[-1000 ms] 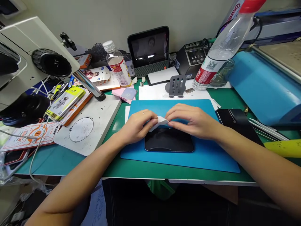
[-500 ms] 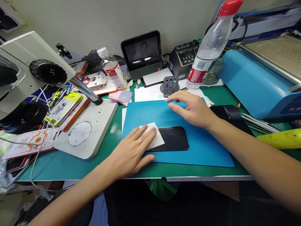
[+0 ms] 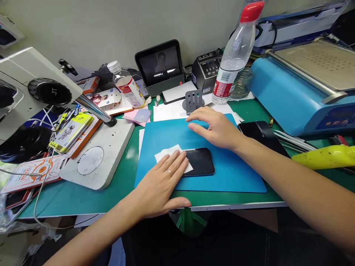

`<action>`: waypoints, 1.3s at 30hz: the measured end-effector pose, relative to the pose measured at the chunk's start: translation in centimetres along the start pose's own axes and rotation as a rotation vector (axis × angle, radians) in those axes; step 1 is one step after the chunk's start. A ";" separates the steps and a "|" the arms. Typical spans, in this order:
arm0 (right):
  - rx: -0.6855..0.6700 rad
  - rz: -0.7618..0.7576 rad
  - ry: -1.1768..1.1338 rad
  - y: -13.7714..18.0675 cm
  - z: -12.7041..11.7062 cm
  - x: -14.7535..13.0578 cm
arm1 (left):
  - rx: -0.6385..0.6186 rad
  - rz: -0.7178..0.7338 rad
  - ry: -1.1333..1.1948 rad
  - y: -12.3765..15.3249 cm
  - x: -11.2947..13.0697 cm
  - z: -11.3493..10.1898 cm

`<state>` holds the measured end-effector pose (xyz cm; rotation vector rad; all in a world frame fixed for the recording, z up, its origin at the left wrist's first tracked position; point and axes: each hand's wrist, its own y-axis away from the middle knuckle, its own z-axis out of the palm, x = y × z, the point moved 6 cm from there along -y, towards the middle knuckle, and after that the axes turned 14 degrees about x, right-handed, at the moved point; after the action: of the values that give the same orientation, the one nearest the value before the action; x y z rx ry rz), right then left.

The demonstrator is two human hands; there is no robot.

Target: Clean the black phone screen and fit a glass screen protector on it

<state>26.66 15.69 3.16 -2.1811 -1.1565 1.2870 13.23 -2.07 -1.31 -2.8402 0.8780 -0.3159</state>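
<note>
A black phone (image 3: 200, 161) lies face up on a blue mat (image 3: 235, 173). My left hand (image 3: 161, 186) lies flat with its fingers stretched out, pressing a white wipe (image 3: 168, 153) onto the phone's left end. My right hand (image 3: 215, 127) hovers open over the far part of the mat, fingers pointing left, holding nothing. It is just in front of a small grey stand (image 3: 192, 101).
A microscope (image 3: 36, 92) on a white base (image 3: 102, 155) stands at the left beside stacked packets. At the back are two water bottles (image 3: 233, 55), a small screen (image 3: 159, 66) and a control box (image 3: 205, 70). A blue machine (image 3: 302, 92), a second black phone (image 3: 260, 133) and a yellow tool (image 3: 324, 157) lie right.
A second ago both hands held the wipe together above the phone. The left hand has since laid it flat on the phone's left end, and the right hand has let go and moved away toward the back.
</note>
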 end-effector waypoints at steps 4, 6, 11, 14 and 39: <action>0.001 -0.013 0.006 0.0 0.0 0.0 | 0.047 0.065 0.031 -3.2 3.2 0.7; 0.016 -0.014 0.008 -0.1 -0.2 0.2 | 0.068 0.102 0.027 -4.5 4.3 0.9; 0.023 -0.014 0.017 0.0 -0.3 0.2 | 0.069 0.061 0.026 -2.8 2.7 0.7; 0.006 -0.017 0.006 0.0 -0.2 0.1 | 0.079 -0.102 -0.031 0.3 0.2 0.1; -0.007 -0.035 0.032 0.0 0.0 0.0 | 0.200 -0.274 -0.134 -2.4 5.6 1.8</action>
<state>26.65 15.70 3.20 -2.1687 -1.1824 1.2314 19.42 -3.13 -1.64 -2.7524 0.4064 -0.2272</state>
